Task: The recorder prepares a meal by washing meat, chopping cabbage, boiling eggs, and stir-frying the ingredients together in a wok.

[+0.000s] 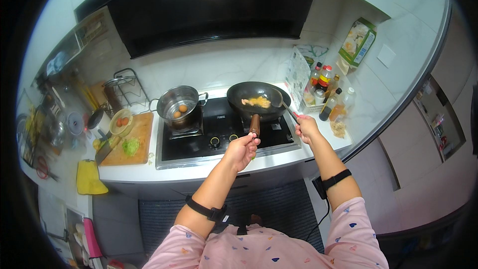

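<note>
A dark wok (235, 95) sits on the right burner, its brown wooden handle (255, 122) facing me. Orange-yellow food pieces (258, 101) lie in the bottom. With thumb and fingers, my left hand (242, 152) pinches the end of that handle. My right hand (307, 129) grips the handle of a metal spatula (286, 106). The spatula's head rests inside the wok at its right wall, beside the food. Its exact shape is hard to make out against the dark metal.
On the left burner of the gas hob (220, 153) stands a steel pot (171, 119) with eggs in it. Farther left, a cutting board (143, 130) holds chopped greens (131, 146), a cleaver (106, 151) and an egg bowl (122, 129). Sauce bottles (331, 104) stand right of the wok.
</note>
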`<act>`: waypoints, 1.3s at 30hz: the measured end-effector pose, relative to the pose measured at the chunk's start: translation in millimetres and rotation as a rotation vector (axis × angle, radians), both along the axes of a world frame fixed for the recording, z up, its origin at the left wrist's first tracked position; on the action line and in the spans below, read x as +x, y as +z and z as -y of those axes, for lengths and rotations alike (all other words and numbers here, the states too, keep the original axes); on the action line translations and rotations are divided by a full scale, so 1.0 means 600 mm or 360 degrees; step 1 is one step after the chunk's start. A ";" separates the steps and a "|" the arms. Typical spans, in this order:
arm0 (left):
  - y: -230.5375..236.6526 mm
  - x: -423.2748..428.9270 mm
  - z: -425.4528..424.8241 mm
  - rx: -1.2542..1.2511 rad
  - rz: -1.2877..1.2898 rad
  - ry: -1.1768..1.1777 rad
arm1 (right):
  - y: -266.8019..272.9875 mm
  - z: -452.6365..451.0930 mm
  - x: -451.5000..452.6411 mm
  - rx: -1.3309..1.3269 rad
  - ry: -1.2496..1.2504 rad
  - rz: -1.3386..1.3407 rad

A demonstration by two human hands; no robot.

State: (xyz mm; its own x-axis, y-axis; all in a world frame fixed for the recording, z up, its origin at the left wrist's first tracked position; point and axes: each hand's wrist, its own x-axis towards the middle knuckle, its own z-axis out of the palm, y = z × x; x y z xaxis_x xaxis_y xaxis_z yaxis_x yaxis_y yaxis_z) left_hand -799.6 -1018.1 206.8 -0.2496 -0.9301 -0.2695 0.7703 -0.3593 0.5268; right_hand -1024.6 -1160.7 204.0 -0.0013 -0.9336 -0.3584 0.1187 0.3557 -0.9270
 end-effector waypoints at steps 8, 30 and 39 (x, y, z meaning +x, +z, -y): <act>-0.013 0.036 -0.014 0.0103 0.0162 0.0143 | -0.055 0.129 0.049 0.0179 -0.0050 0.0363; -0.054 0.078 -0.017 0.0294 0.0314 0.0495 | -0.061 0.051 0.088 -0.0812 0.0554 -0.1330; -0.137 0.092 -0.005 0.0439 0.0356 0.0373 | -0.075 -0.035 -0.019 -0.0921 0.0284 -0.1194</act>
State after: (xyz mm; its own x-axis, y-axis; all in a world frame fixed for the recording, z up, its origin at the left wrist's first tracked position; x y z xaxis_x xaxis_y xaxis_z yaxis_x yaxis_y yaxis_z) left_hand -744.2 -1015.2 124.4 0.0531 -0.8401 -0.5398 0.7256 -0.3389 0.5988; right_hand -1035.8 -1139.9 159.1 0.1166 -0.9740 0.1940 -0.5876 -0.2252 -0.7772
